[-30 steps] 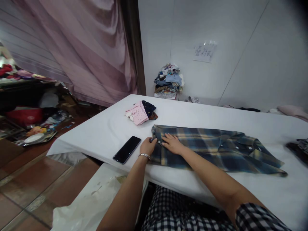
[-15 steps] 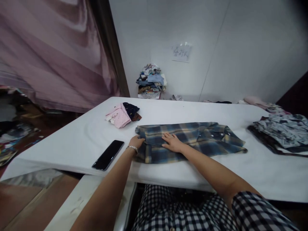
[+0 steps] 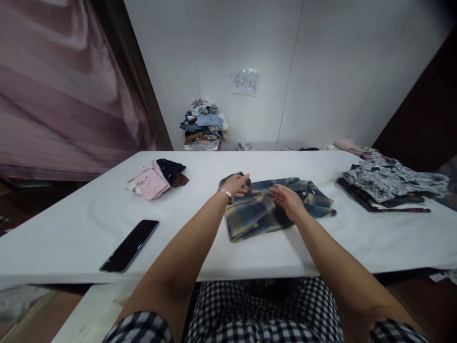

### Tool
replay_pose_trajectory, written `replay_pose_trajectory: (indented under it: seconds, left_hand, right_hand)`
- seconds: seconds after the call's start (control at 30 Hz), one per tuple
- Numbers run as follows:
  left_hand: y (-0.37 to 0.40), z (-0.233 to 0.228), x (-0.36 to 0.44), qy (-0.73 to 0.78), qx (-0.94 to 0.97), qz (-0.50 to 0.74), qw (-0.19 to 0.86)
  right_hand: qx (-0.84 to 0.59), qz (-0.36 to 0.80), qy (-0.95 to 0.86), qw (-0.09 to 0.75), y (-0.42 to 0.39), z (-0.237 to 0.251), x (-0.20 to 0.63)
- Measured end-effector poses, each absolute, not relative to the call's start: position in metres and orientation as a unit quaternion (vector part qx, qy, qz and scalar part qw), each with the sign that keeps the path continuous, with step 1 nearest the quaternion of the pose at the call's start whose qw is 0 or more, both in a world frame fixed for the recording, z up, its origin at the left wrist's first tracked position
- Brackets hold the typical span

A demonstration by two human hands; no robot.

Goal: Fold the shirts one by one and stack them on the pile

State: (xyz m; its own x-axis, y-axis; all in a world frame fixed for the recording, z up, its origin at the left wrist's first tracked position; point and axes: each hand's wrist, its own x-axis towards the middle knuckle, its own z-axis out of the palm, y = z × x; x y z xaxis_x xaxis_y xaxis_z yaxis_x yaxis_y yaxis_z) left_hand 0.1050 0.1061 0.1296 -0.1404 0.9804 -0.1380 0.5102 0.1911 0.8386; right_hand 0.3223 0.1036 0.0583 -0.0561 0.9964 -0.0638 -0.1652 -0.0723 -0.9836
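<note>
Left hand [image 3: 236, 185] is at the left end of the plaid shirt [image 3: 250, 216], fingers bent among the bunched cloth, and it's too blurred to tell whether they're clamped on it; right hand [image 3: 287, 201] is over the middle, fingers stretched out, tipped on its side and gripping nothing, with contact hard to call. Here's the relation that counts: the shirt runs rightward from the left hand, long axis roughly along the near edge of the worktop [image 3: 71, 228], so the left hand has the turned-in end while the right is nearer the buttons [image 3: 304, 194] and the far-right end. And look at the change! Half a second ago the left end lay stretched out with the right palm flat on it; now that end is folded in, the shirt is shorter, the right palm is off its flat press, and the view has swung right. Further out, a phone [image 3: 130, 246] sits near the worktop's near edge, left of the shirt; a pink garment [image 3: 152, 180] touches a navy one [image 3: 170, 170] toward the far left corner, and a black-and-white patterned garment [image 3: 389, 178] tops a stack by the right side. Past the far edge, a clothes pile [image 3: 203, 124] stands against the wall.
</note>
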Motion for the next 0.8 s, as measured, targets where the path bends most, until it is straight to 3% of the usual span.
replay_pose_trajectory:
  seconds: [0.1,0.23,0.37,0.57,0.8]
  left_hand:
    - [0.1,0.104,0.085,0.71,0.524,0.362,0.301]
    - [0.079,0.06,0.049,0.795,0.483,0.308,0.198]
    - [0.067,0.037,0.048,0.823,0.42,0.284,0.258]
    - [0.07,0.034,0.061,0.795,0.41,0.318,0.314]
    - [0.072,0.027,0.057,0.769,0.399,0.378,0.328]
  right_hand:
    - [-0.484,0.532,-0.462,0.519,0.097,0.047,0.348]
    - [-0.477,0.514,-0.52,0.488,0.09,0.046,0.346]
    - [-0.458,0.386,-0.662,0.45,0.095,0.057,0.31]
    - [-0.525,0.233,-0.792,0.208,0.103,0.042,0.268]
    - [-0.485,0.233,-0.815,0.214,0.091,0.039,0.256]
